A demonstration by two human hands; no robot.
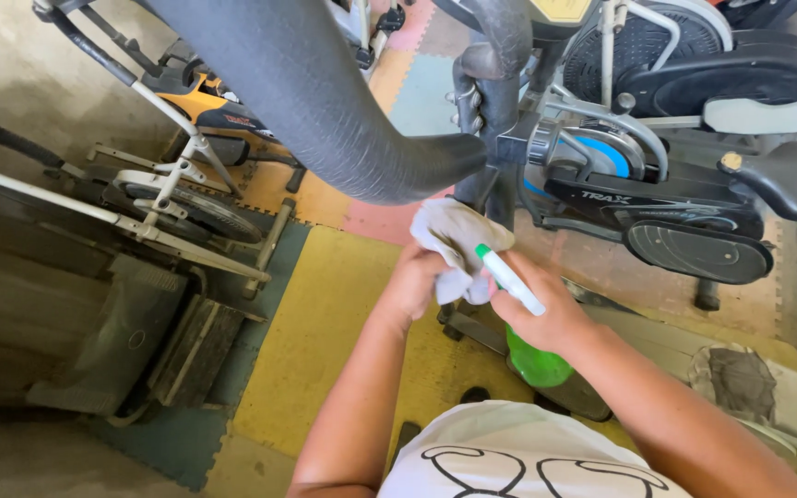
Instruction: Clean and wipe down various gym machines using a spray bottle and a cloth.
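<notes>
Spray bottle (pixel 535 355), green with a white trigger head and a green nozzle tip, sits in the right hand (pixel 546 309) near the middle of the scene, just above the person's white shirt (pixel 509 461). Its fingers are wrapped round the bottle's neck, and the nozzle points up and to the left at a crumpled pale cloth (pixel 454 242). How much liquid is in the bottle cannot be told, since the hand covers its upper part. The left hand (pixel 412 286) is closed in a pinch on the lower part of the cloth, which bunches up above both hands.

Just beyond the cloth, a thick dark padded handlebar (pixel 325 101) of an exercise machine curves down from the far left and ends close above it, partly blocking the view of the floor. A black upright post (pixel 495 120) rises right behind the cloth. To the right stands a black exercise bike (pixel 694 212) with a blue and silver wheel housing and a black saddle. At the left lie another bike frame (pixel 168 184) and a dark treadmill (pixel 94 323). The floor is covered with foam mats (pixel 325 314) in yellow, orange, pink and blue-green. A dirty rag (pixel 740 380) rests on a pale pedal at the near right.
</notes>
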